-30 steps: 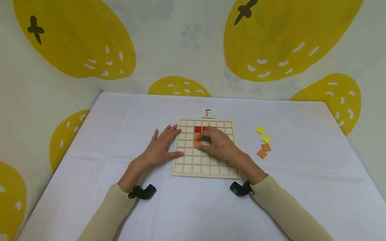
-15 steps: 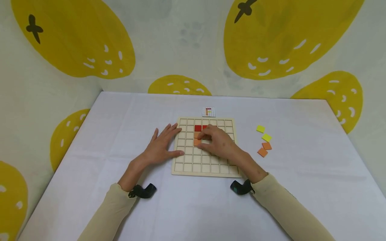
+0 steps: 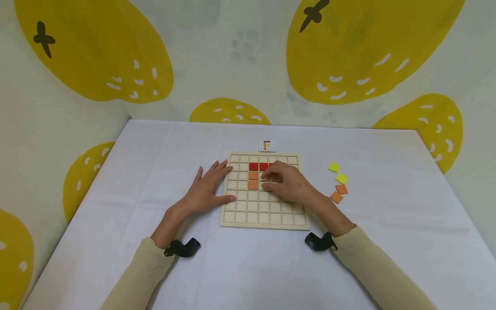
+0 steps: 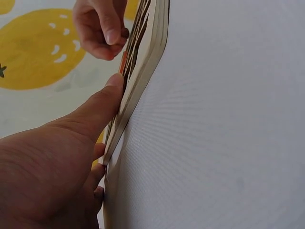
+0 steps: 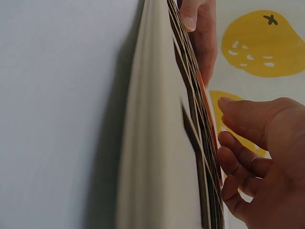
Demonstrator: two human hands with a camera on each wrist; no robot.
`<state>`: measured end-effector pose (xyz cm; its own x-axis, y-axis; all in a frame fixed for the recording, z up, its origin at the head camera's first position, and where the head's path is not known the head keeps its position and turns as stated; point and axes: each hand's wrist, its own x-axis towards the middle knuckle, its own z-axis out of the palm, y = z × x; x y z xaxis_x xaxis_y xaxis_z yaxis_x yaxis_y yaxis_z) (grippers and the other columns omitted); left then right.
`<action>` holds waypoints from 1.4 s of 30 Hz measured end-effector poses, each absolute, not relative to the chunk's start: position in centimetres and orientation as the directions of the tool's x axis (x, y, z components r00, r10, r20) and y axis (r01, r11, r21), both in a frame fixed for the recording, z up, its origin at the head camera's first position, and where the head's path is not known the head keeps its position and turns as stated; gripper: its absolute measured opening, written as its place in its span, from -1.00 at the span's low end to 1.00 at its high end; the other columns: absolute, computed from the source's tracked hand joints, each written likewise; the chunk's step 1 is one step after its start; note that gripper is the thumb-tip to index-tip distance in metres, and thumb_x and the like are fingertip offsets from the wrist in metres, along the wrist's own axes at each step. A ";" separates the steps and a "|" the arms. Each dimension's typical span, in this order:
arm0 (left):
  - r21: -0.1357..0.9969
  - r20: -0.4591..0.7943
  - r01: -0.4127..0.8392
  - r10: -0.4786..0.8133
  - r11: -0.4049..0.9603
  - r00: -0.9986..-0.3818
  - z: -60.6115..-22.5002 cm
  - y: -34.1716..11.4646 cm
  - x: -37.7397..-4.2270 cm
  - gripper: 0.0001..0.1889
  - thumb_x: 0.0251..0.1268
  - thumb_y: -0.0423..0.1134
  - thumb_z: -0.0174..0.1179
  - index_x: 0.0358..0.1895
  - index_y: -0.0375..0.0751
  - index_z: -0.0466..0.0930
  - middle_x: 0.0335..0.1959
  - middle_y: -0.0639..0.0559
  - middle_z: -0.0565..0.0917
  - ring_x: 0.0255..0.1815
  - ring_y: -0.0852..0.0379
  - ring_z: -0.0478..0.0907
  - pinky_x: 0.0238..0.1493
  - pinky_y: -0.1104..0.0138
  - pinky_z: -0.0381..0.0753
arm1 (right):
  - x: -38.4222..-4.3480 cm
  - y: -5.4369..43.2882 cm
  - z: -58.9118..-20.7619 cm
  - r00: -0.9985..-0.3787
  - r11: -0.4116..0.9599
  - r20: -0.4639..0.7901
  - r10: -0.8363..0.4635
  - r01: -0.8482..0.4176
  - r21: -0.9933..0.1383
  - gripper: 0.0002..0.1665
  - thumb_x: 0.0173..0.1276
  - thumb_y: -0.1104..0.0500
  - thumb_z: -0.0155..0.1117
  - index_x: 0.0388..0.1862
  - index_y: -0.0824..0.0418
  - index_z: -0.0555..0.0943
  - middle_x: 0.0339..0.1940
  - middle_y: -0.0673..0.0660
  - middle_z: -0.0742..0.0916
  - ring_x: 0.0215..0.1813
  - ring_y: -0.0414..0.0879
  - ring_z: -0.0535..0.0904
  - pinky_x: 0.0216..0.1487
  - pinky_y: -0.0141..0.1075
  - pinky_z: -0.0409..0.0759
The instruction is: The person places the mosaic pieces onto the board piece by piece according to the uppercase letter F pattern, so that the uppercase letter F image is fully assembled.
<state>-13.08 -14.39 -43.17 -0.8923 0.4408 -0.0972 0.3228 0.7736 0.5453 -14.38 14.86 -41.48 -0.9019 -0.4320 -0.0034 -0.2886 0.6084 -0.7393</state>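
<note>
A pale wooden grid board (image 3: 252,206) lies on the white table. My left hand (image 3: 205,189) rests at its left edge, fingers spread, with the thumb on the frame in the left wrist view. Over the board's middle hovers my right hand (image 3: 288,183), its fingers loosely bent; in the right wrist view nothing sits between thumb (image 5: 238,112) and fingers. Red tiles (image 3: 253,166) fill cells in the second row, the right end of their row hidden behind the right hand. Below the leftmost red tile, two orange tiles (image 3: 253,184) sit one under the other, just left of the right fingertips.
Behind the board lies a small printed card (image 3: 267,145) with a coloured grid pattern. Two loose yellow tiles (image 3: 342,178) and two loose orange tiles (image 3: 336,197) lie right of the board, near the right forearm. A patterned wall (image 3: 232,64) rises behind the table.
My right hand has drawn back to the right from the lower orange tile, which now shows fully in its cell. The left hand has stayed in place.
</note>
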 end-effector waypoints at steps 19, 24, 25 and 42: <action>0.549 -0.094 0.321 0.439 0.771 -0.893 -43.2 -14.5 -12.8 -0.02 0.29 0.19 0.40 0.67 -0.01 0.12 0.76 0.01 0.01 0.80 -0.11 -0.18 0.69 -0.29 -0.43 | -14.0 18.2 -41.0 -0.937 0.637 0.011 -0.350 -0.246 -0.731 -0.84 0.41 0.17 0.46 -0.05 0.09 0.75 -0.15 0.01 0.72 -0.08 -0.09 0.57 -0.10 -0.36 0.56; 0.546 -0.095 0.325 0.443 0.772 -0.892 -43.2 -14.5 -12.9 -0.02 0.30 0.19 0.40 0.68 0.00 0.10 0.77 0.02 0.00 0.80 -0.10 -0.19 0.69 -0.28 -0.43 | -13.9 19.0 -41.0 -0.941 0.647 0.027 -0.337 -0.252 -0.719 -0.85 0.40 0.19 0.46 -0.07 0.10 0.76 -0.17 0.02 0.71 -0.10 -0.08 0.56 -0.11 -0.35 0.55; 0.544 -0.096 0.325 0.442 0.774 -0.892 -43.3 -14.5 -12.9 -0.02 0.30 0.20 0.40 0.68 0.00 0.10 0.77 0.03 0.00 0.80 -0.09 -0.19 0.70 -0.27 -0.43 | -13.9 19.2 -41.0 -0.942 0.649 0.032 -0.336 -0.255 -0.716 -0.85 0.40 0.19 0.46 -0.07 0.10 0.76 -0.17 0.02 0.71 -0.10 -0.08 0.56 -0.10 -0.33 0.54; 0.540 -0.091 0.333 0.447 0.773 -0.890 -43.4 -14.5 -13.1 -0.03 0.32 0.20 0.38 0.68 0.00 0.10 0.77 0.01 -0.01 0.80 -0.10 -0.19 0.69 -0.28 -0.43 | -13.4 22.1 -41.3 -0.939 0.666 0.106 -0.326 -0.308 -0.680 -0.86 0.37 0.24 0.47 -0.10 0.13 0.77 -0.20 0.00 0.74 -0.14 -0.18 0.56 -0.06 -0.34 0.52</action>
